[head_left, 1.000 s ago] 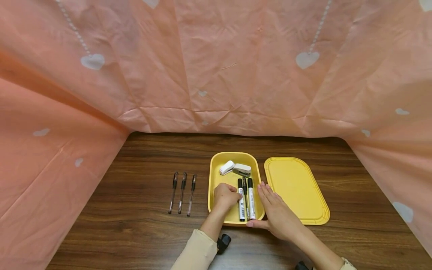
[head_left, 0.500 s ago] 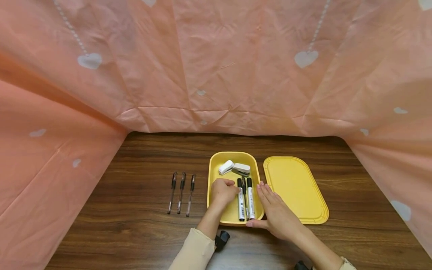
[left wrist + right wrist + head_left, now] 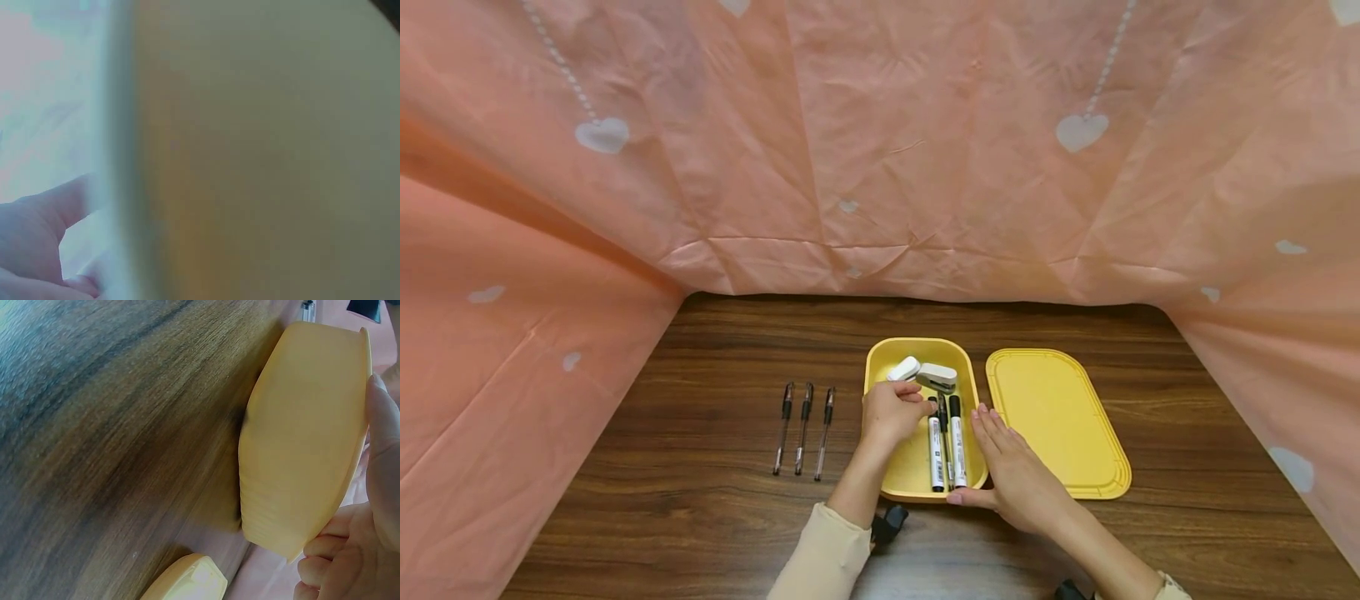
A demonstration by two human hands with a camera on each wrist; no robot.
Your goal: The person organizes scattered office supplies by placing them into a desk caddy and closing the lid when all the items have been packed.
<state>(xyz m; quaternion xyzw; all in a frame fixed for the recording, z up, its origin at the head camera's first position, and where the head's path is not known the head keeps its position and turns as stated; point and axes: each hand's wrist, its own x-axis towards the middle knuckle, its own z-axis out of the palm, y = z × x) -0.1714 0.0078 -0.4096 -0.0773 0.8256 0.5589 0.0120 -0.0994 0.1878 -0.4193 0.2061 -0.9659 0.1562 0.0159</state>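
Note:
A yellow box (image 3: pixel 871 358) stands on the table. Inside, two white markers with black caps, a left one (image 3: pixel 936 454) and a right one (image 3: pixel 958 450), lie side by side with a black-capped gel pen (image 3: pixel 946 433) between them. My left hand (image 3: pixel 887 412) reaches over the box's left side, its fingertips right at the left marker's cap. In the left wrist view the box's blurred wall hides most of that hand (image 3: pixel 37 237). My right hand (image 3: pixel 1022 479) rests against the box's front right corner, fingers straight along the right rim, thumb at the front rim. Two small staplers, one white (image 3: pixel 904 367) and one white-and-grey (image 3: pixel 937 377), lie at the back.
Three black-capped gel pens (image 3: pixel 805 429) lie in a row on the wooden table (image 3: pixel 715 500), left of the box. A yellow lid (image 3: pixel 1060 425) lies flat to its right. Pink cloth (image 3: pixel 910 167) with white hearts hangs around the back and sides.
My left hand has slid away from me along the left marker, from its body up to its cap, and now overlaps the white stapler's near edge. My right hand stays at the corner.

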